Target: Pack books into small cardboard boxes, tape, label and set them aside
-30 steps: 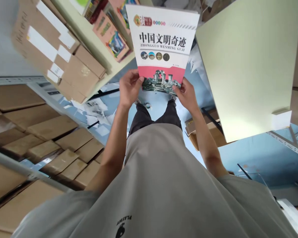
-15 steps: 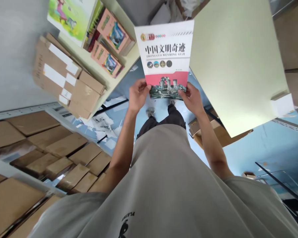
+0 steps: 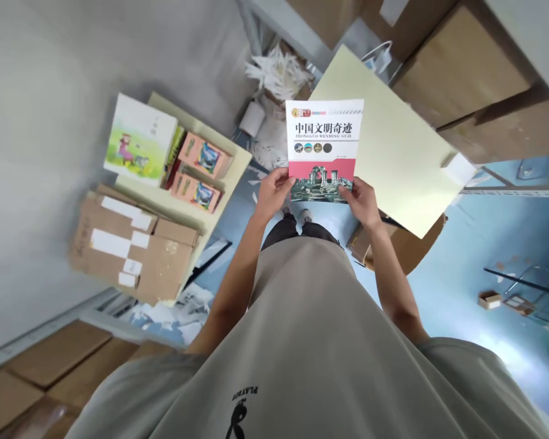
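Note:
Between my two hands I hold a book (image 3: 323,152) with a white and pink cover, black Chinese title characters and a picture of stone ruins. My left hand (image 3: 274,192) is closed on its lower left edge, the thumb lying on the cover. At the lower right corner my right hand (image 3: 361,200) grips it the same way, fingers behind. The cover faces up and the book looks closed. Beyond its right side lies a pale yellow tabletop (image 3: 388,140).
On the left, a second pale table (image 3: 228,201) bears small pink books (image 3: 205,155), a green picture book (image 3: 139,143) and flattened cardboard (image 3: 132,244). Brown boxes stand at lower left (image 3: 59,350) and upper right (image 3: 466,67). Shredded paper (image 3: 278,73) lies at the back; an open carton (image 3: 402,247) stands under the right table.
My view has turned, so both tables sit differently in the picture. The book and both hands appear further right and lower. Both hands keep their hold on the book.

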Motion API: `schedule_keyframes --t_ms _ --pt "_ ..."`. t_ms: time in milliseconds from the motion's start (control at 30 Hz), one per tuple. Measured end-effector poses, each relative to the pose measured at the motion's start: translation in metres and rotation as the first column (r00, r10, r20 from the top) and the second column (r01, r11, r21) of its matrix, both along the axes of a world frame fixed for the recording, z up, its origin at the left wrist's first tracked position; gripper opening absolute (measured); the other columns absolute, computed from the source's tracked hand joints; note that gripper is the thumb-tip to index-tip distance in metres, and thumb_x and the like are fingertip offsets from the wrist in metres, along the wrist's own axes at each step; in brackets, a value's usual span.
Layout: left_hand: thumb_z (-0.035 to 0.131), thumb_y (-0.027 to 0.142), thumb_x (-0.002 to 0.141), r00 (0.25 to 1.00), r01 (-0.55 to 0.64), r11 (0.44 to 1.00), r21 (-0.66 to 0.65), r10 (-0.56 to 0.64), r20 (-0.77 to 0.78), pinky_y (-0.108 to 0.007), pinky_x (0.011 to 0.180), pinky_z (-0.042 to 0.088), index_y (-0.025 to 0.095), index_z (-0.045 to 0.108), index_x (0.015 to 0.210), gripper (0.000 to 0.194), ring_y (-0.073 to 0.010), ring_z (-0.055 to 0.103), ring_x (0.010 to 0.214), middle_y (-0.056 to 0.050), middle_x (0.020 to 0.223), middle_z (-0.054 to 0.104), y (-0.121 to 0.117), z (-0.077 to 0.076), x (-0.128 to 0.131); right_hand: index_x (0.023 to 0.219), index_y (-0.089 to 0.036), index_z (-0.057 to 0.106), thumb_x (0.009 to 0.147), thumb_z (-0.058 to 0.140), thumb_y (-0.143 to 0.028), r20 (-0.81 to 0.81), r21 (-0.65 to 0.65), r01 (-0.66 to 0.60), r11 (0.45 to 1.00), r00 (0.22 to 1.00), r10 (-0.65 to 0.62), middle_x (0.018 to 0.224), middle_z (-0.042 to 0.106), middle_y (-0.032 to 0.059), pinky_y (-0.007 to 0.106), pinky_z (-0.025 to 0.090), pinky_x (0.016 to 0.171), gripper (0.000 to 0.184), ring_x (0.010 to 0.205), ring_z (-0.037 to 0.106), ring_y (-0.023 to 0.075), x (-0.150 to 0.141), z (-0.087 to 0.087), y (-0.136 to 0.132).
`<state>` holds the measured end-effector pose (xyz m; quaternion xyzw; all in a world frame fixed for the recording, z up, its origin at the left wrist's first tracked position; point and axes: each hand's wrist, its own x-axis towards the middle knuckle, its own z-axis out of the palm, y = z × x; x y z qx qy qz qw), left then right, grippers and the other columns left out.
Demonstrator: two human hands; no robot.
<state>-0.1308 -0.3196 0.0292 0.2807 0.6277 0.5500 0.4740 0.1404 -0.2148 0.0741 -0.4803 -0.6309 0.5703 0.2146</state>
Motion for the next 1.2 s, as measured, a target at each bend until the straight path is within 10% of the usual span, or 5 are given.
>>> schedule_keyframes --t_ms 400,633,767,967,1200 --pt "0.091 0.083 0.092 0.949 0.313 0.925 0.215 -0.315 -0.023 -0.038 0.088 0.066 0.025 0.075 0.104 0.060 -0.0262 0.085 0.098 -0.009 0.103 0.089 0.118 0.042 0.052 0.150 -0.026 0.081 0.097 0.082 -0.083 0.062 0.269 0.554 0.788 0.806 -0.588 0.153 0.082 0.0200 0.068 0.066 0.122 0.078 0.145 0.077 0.0461 0.003 0.026 -0.006" --pt "0.094 0.073 0.094 0.786 0.614 0.774 0.154 -0.581 -0.213 -0.052 0.120 0.066 0.027 0.086 0.121 0.054 -0.0379 0.087 0.128 -0.014 0.131 0.090 0.146 0.062 0.115 0.145 -0.029 0.080 0.105 0.074 -0.080 -0.080 0.186 0.602 0.776 0.797 -0.599 0.120 0.090 0.0089 0.052 0.073 0.105 0.065 0.117 0.086 0.0343 0.006 0.036 0.051" --pt "0.093 0.084 0.090 0.877 0.469 0.873 0.131 -0.443 -0.189 -0.056 0.132 0.060 0.025 0.082 0.143 0.081 -0.0405 0.071 0.158 -0.021 0.158 0.079 0.195 0.053 0.103 0.133 -0.029 0.084 0.099 0.078 -0.086 -0.295 0.019 0.539 0.842 0.808 -0.511 0.122 0.091 0.0100 0.055 0.074 0.102 0.067 0.116 0.086 0.0361 0.056 0.032 0.091" --pt "0.104 0.086 0.072 0.883 0.459 0.888 0.007 -0.457 0.105 -0.047 0.094 0.076 0.021 0.091 0.110 0.076 -0.0360 0.090 0.110 -0.014 0.114 0.093 0.244 0.066 0.105 0.129 -0.032 0.085 0.084 0.087 -0.095 -0.346 -0.139 0.425 0.894 0.826 -0.446 0.123 0.093 0.0089 0.060 0.076 0.103 0.077 0.117 0.088 0.0385 0.117 0.030 0.141" --pt "0.106 0.086 0.067 0.939 0.341 0.940 -0.017 -0.340 0.044 -0.045 0.088 0.076 0.022 0.094 0.104 0.075 -0.0344 0.090 0.101 -0.013 0.109 0.094 0.261 0.084 0.150 0.131 -0.033 0.083 0.091 0.082 -0.092 -0.306 -0.139 0.396 0.908 0.855 -0.419 0.121 0.093 0.0085 0.062 0.077 0.103 0.072 0.115 0.089 0.0387 0.151 0.012 0.181"
